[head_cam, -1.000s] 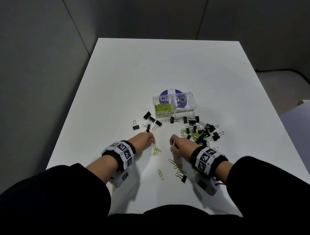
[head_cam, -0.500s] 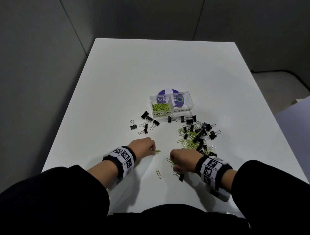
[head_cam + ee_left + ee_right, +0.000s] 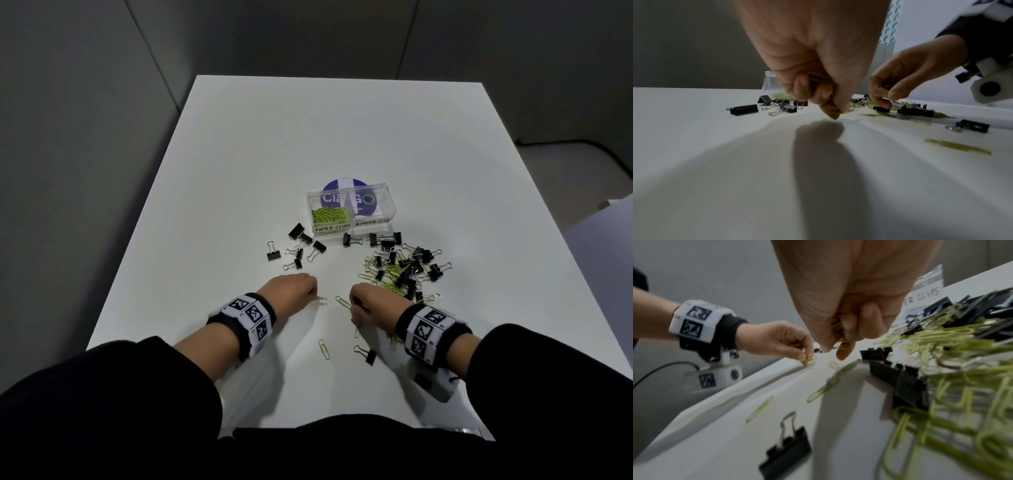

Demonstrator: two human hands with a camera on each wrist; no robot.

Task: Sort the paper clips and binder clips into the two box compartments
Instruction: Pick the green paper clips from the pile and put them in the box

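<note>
Both sets of fingers are clamped on green paper clips (image 3: 840, 331): the left hand (image 3: 291, 289) pinches one at the bench (image 3: 239, 171), the right hand (image 3: 371, 305) bunches several. Light, springy, slippery wire, best nipped across its loops. Beyond the fingers stand one two-compartment box (image 3: 351, 212) and roughly thirty binder clips (image 3: 407, 263).

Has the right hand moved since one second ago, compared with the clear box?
Yes. The right hand has pulled back toward the person, away from the clear box, and now sits beside the left hand.
</note>
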